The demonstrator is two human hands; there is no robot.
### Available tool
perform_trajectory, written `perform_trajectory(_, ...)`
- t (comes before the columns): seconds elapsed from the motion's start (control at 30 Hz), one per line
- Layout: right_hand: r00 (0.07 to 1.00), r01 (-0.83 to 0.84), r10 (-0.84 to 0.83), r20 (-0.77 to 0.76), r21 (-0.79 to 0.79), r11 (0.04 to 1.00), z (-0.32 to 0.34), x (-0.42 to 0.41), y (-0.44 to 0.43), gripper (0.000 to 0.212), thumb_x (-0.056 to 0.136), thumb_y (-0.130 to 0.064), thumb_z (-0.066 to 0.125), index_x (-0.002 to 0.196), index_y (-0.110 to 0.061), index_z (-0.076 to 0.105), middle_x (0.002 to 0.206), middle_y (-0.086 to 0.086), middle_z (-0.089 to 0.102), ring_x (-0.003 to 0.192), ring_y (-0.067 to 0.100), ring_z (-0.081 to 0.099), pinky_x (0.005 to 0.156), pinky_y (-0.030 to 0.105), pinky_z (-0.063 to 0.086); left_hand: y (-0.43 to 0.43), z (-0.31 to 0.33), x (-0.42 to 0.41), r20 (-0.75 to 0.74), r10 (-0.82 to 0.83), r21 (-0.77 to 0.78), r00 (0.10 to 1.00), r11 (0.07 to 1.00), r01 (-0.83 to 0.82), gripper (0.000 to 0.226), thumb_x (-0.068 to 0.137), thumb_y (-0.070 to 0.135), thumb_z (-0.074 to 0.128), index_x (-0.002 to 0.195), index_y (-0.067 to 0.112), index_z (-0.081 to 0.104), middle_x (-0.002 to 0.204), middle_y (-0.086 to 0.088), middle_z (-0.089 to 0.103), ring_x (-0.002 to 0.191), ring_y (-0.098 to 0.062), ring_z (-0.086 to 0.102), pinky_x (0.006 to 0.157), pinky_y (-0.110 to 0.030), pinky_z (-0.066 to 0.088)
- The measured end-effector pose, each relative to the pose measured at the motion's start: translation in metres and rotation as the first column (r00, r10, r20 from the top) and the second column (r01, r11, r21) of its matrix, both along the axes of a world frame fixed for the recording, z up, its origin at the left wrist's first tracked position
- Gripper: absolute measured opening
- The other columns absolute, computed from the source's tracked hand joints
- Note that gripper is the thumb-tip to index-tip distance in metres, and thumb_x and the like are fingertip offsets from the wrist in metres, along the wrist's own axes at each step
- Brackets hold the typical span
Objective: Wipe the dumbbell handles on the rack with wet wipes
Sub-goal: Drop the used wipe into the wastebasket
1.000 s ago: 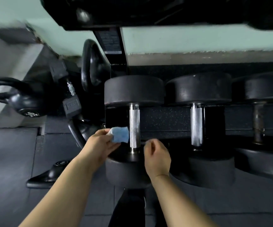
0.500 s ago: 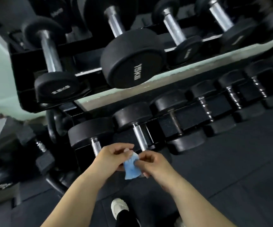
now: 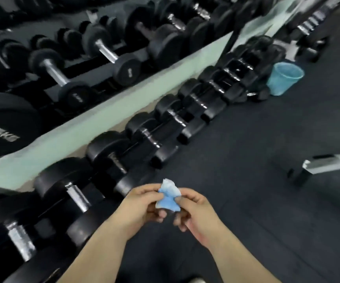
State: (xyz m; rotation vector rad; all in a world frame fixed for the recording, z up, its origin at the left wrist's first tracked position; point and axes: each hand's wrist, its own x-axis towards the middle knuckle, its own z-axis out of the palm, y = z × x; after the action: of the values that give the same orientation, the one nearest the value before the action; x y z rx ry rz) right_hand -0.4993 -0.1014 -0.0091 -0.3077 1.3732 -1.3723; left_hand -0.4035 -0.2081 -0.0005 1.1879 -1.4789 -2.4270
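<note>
Right up close, both hands are out front at about waist height. The left hand [image 3: 142, 203] and right hand [image 3: 195, 209] are sharing a crumpled blue wet wipe [image 3: 169, 198]. Both sets of fingers [image 3: 157, 213] are curled, pinching it from either side, with a white-ish corner poking up on top. The wipe is in the air over the dark rubber floor [image 3: 246, 160], not touching any weight.

Just left of the hands is the bottom tier of the black metal rack [image 3: 48, 225], packed with black round-headed dumbbells [image 3: 107, 148] in a diagonal line running away to the upper right. The closest silver knurled metal handle [image 3: 77, 198] is near the left hand but apart from it.

Behind that row there's a strip of pale green wall [image 3: 103, 117]. Above it is the upper shelf with more dumbbells, including a big black dumbbell head [image 3: 3, 127] stamped 15KG at far left. It's pretty blurry up there.

On the right, a grey bench frame [image 3: 328, 164] sits on the floor. Way at the back, a light blue plastic waste basket [image 3: 285, 78] stands right beside the end of the lower row.
</note>
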Motion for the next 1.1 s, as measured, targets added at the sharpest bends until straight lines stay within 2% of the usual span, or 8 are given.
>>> perform_trajectory(0.2,0.982,0.171,-0.168,0.086,-0.031,0.985,0.006,-0.098,0.079,0.032,0.088,0.005,0.038,0.074,-0.009,0.063,0.055,0.005,0.062,0.043,0.012,0.052,0.041,0.021,0.041,0.074,0.004,-0.101,-0.091,-0.091,0.217,0.992,0.970,0.109,0.035,0.088,0.001,0.031,0.077,0.001,0.064,0.060,-0.012,0.066,0.049,-0.014,0.061,0.044,-0.020,0.049)
perform_trajectory(0.3,0.962,0.262,-0.260,0.082,-0.018,0.965,0.003,-0.139,0.105,0.032,0.090,0.000,0.034,0.079,-0.009,0.063,0.063,0.007,0.063,0.051,0.015,0.054,0.046,0.023,0.044,0.092,0.000,-0.150,0.006,-0.227,0.040,0.974,0.973,0.226,0.027,0.091,0.009,0.045,0.073,0.005,0.063,0.062,-0.009,0.068,0.054,-0.013,0.064,0.048,-0.021,0.050)
perform_trajectory(0.43,0.919,0.388,-0.387,0.071,-0.014,0.921,-0.012,-0.192,0.123,0.024,0.088,-0.013,0.050,0.112,-0.013,0.052,0.068,0.004,0.057,0.057,0.008,0.054,0.054,0.019,0.044,0.106,-0.006,-0.222,0.047,-0.231,-0.221,0.972,0.946,0.235,0.015,0.080,-0.003,0.061,0.074,0.011,0.057,0.063,-0.001,0.066,0.056,-0.007,0.064,0.052,-0.017,0.051)
perform_trajectory(0.57,0.872,0.489,-0.489,-0.026,0.024,0.872,-0.019,-0.267,0.122,0.015,0.086,0.000,0.051,0.098,-0.001,0.058,0.062,0.002,0.059,0.052,0.006,0.050,0.050,0.017,0.041,0.109,-0.010,-0.311,0.075,-0.221,-0.260,0.972,0.937,0.233,0.017,0.078,-0.002,0.064,0.082,0.011,0.054,0.067,0.000,0.067,0.058,-0.009,0.065,0.051,-0.016,0.051)
perform_trajectory(0.73,0.761,0.621,-0.602,-0.241,0.000,0.784,-0.015,-0.398,0.103,0.016,0.084,0.002,0.052,0.076,-0.011,0.059,0.062,-0.001,0.059,0.056,0.010,0.052,0.056,0.020,0.045,0.091,-0.019,-0.449,0.099,-0.337,-0.157,0.936,0.924,0.349,0.008,0.083,0.008,0.064,0.080,0.007,0.056,0.073,-0.006,0.071,0.061,-0.012,0.069,0.051,-0.020,0.050)
perform_trajectory(0.9,0.567,0.642,-0.526,-0.633,-0.060,0.764,-0.008,-0.521,0.093,0.033,0.080,0.008,0.058,0.070,-0.023,0.062,0.073,-0.006,0.055,0.069,-0.007,0.055,0.061,0.007,0.042,0.073,-0.010,-0.592,0.079,-0.492,0.061,0.867,0.871,0.488,0.005,0.086,0.008,0.059,0.081,0.008,0.056,0.067,-0.002,0.071,0.061,-0.013,0.068,0.052,-0.022,0.051)
perform_trajectory(1.0,0.426,0.607,-0.414,-0.805,-0.085,0.790,-0.009,-0.584,0.099,0.038,0.078,0.008,0.060,0.075,-0.028,0.070,0.074,-0.012,0.051,0.073,-0.008,0.054,0.062,0.005,0.041,0.071,-0.004,-0.661,0.029,-0.536,0.182,0.844,0.833,0.523,0.017,0.090,0.020,0.052,0.092,0.005,0.060,0.075,-0.006,0.072,0.065,-0.015,0.069,0.055,-0.024,0.054)
perform_trajectory(1.1,0.327,0.551,-0.296,-0.897,-0.073,0.831,-0.015,-0.660,0.105,0.029,0.075,-0.009,0.055,0.095,-0.031,0.058,0.075,-0.022,0.045,0.074,-0.015,0.051,0.061,0.000,0.039,0.075,-0.009,-0.739,0.056,-0.570,0.194,0.820,0.811,0.551,0.028,0.089,0.034,0.050,0.088,0.008,0.062,0.074,-0.006,0.072,0.067,-0.015,0.069,0.055,-0.025,0.053)
